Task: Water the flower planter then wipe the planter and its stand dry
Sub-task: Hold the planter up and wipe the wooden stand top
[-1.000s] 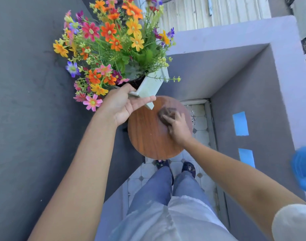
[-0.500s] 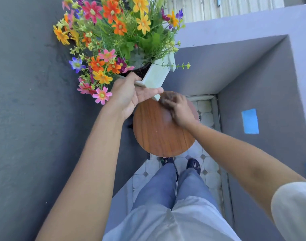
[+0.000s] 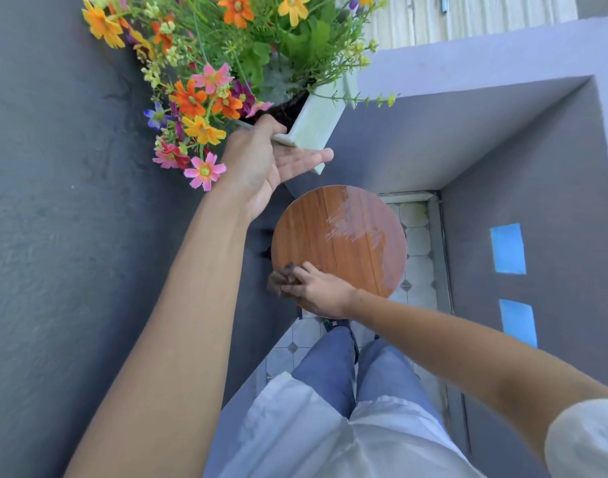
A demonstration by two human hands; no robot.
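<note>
My left hand [image 3: 264, 163] grips the near corner of a white square planter [image 3: 316, 122] and holds it in the air, tilted, above and behind the stand. Orange, pink, yellow and purple flowers [image 3: 209, 84] spill out of it. The stand is a round wooden top [image 3: 337, 236] with a wet shiny streak on its right half. My right hand [image 3: 316, 291] presses a dark crumpled cloth [image 3: 280, 277] against the stand's near left edge.
A dark grey wall [image 3: 71, 219] runs along the left. A grey ledge and wall corner [image 3: 502, 139] close in the back and right, with two blue tape patches [image 3: 507, 248]. Tiled floor [image 3: 416, 222] shows below the stand; my legs stand near it.
My right hand has dragged the cloth from the stand's far edge to its near left edge, leaving a wet streak. The planter stays lifted in my left hand.
</note>
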